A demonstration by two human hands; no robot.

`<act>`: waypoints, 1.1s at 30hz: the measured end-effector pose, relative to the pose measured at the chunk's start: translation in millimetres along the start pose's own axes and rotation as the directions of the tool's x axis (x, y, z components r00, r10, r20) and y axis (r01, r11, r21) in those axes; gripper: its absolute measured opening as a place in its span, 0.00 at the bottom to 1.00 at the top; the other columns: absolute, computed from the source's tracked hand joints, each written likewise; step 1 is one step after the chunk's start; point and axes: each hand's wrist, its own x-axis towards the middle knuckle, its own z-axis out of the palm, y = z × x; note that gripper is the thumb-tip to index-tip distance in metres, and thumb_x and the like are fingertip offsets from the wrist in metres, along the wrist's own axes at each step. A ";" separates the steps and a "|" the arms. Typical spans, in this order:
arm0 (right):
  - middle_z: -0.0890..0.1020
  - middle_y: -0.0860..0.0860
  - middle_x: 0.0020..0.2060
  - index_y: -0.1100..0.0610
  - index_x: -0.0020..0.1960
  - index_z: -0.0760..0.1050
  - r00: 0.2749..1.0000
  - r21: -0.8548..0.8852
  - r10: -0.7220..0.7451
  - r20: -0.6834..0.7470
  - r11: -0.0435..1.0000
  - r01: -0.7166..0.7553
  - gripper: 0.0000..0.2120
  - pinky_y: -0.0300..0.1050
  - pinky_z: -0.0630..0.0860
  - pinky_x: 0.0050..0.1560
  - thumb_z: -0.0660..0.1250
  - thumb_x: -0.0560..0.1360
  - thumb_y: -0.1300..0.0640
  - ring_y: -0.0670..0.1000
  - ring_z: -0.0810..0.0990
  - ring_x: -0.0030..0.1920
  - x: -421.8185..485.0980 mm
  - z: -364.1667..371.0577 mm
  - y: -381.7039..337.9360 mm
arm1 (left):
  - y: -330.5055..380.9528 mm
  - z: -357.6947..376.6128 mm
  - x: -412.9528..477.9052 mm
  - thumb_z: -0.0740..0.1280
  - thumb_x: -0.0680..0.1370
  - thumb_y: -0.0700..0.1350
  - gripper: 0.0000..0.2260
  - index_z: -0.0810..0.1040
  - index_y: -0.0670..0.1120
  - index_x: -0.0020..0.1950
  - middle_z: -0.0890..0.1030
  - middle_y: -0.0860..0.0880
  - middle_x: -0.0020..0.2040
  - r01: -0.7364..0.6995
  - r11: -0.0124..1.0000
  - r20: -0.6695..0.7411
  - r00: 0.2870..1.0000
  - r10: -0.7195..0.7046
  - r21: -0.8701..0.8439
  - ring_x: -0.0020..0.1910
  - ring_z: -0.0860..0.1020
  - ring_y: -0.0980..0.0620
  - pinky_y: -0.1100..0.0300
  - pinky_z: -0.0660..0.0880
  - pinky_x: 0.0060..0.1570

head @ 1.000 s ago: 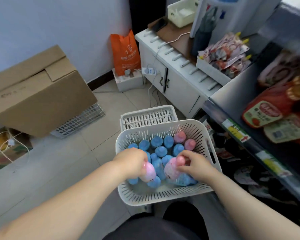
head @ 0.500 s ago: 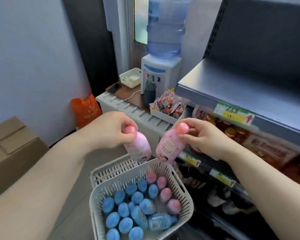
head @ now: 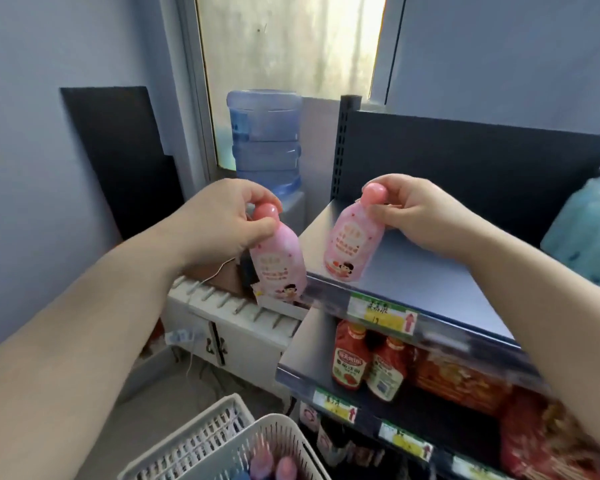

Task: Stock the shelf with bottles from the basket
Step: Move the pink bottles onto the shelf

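Over shelf (head: 413,271), right hand (head: 420,216) pinches round-capped bottle (head: 352,247).

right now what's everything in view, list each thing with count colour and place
top shelf: one, grey-blue, right of centre
left pink bottle: one, pink, in the air off the shelf's left end
right pink bottle: one, pink, over the shelf's front edge
white basket: one, white, bottom centre, pink caps inside
second basket: one, white, just left of it
sauce bottles: two, red, lower shelf
water jug: one, blue, by the window
cabinet: one, white, below the jug
pale blue container: one, top shelf's right end, blurred
left hand: grips the left bottle's neck
right hand: grips the right bottle's neck
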 end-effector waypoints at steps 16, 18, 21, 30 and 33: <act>0.80 0.51 0.50 0.52 0.58 0.75 0.997 -0.179 0.019 0.072 0.984 -0.006 0.11 0.48 0.77 0.53 0.61 0.78 0.52 0.51 0.79 0.51 166.5 -41.4 84.7 | 31.5 75.3 177.7 0.66 0.76 0.43 0.14 0.78 0.45 0.62 0.80 0.49 0.55 -0.057 0.984 0.065 0.997 0.046 0.168 0.44 0.76 0.54 0.61 0.72 0.49; 0.80 0.51 0.51 0.53 0.58 0.75 0.998 -0.183 0.026 0.060 0.983 -0.014 0.11 0.44 0.75 0.50 0.61 0.78 0.53 0.51 0.78 0.51 179.8 -39.7 92.9 | 33.0 82.3 190.9 0.65 0.76 0.43 0.15 0.78 0.45 0.62 0.81 0.49 0.56 -0.038 0.984 0.080 0.997 0.024 0.176 0.46 0.77 0.53 0.59 0.74 0.51; 0.80 0.52 0.52 0.54 0.59 0.75 0.999 -0.178 0.035 0.041 0.984 -0.028 0.12 0.42 0.73 0.49 0.61 0.77 0.54 0.51 0.78 0.52 196.6 -36.5 104.6 | 34.6 90.4 207.4 0.64 0.76 0.42 0.13 0.79 0.46 0.60 0.81 0.48 0.56 -0.017 0.982 0.073 0.997 0.003 0.191 0.50 0.78 0.51 0.58 0.75 0.53; 0.81 0.52 0.54 0.55 0.61 0.77 0.998 -0.288 -0.048 0.042 0.956 0.059 0.14 0.42 0.73 0.52 0.64 0.76 0.55 0.52 0.78 0.53 214.5 -34.2 119.8 | 23.6 124.5 224.4 0.69 0.75 0.48 0.18 0.75 0.48 0.63 0.78 0.50 0.59 0.048 0.985 -0.070 0.997 -0.036 0.167 0.55 0.75 0.50 0.60 0.69 0.54; 0.81 0.53 0.54 0.57 0.60 0.78 0.994 -0.352 -0.086 0.062 0.930 0.102 0.14 0.45 0.74 0.55 0.64 0.75 0.57 0.52 0.78 0.54 217.3 -36.8 119.0 | 20.6 133.2 229.2 0.69 0.74 0.48 0.15 0.75 0.50 0.61 0.78 0.51 0.55 0.080 0.990 -0.133 0.989 -0.064 0.119 0.49 0.73 0.53 0.63 0.66 0.48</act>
